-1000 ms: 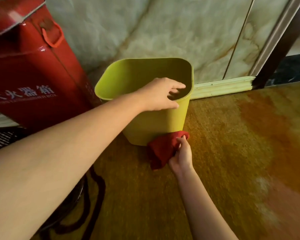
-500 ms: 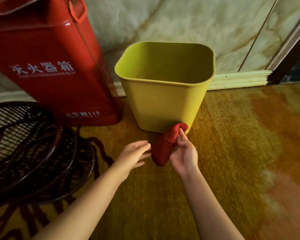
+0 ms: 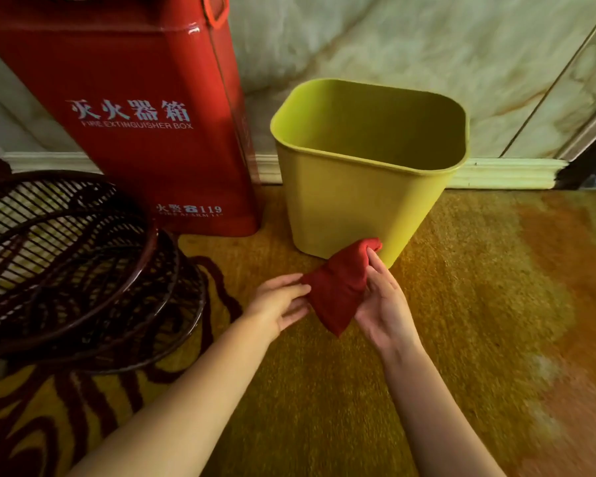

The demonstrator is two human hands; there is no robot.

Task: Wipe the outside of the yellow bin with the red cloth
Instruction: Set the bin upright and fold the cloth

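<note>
Your right hand point(image 3: 382, 304) pinches the red cloth point(image 3: 338, 287) against the yellow bin point(image 3: 351, 201); your left hand's point(image 3: 276, 304) fingers grasp its left corner. The cloth hides the bin's near bottom edge.

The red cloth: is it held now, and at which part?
Yes. The right hand holds the red cloth along its right edge up to the top corner; the left hand pinches its left corner.

Marble wall point(image 3: 375, 46), patterned yellow carpet point(image 3: 479, 304) — red extinguisher box point(image 3: 124, 115), dark wicker stand point(image 3: 66, 263).

The red cloth point(image 3: 338, 287) hides the yellow bin's point(image 3: 351, 204) near bottom corner. The fire extinguisher box point(image 3: 128, 115) and the wicker basket point(image 3: 66, 263) are cut off by the frame edges.
</note>
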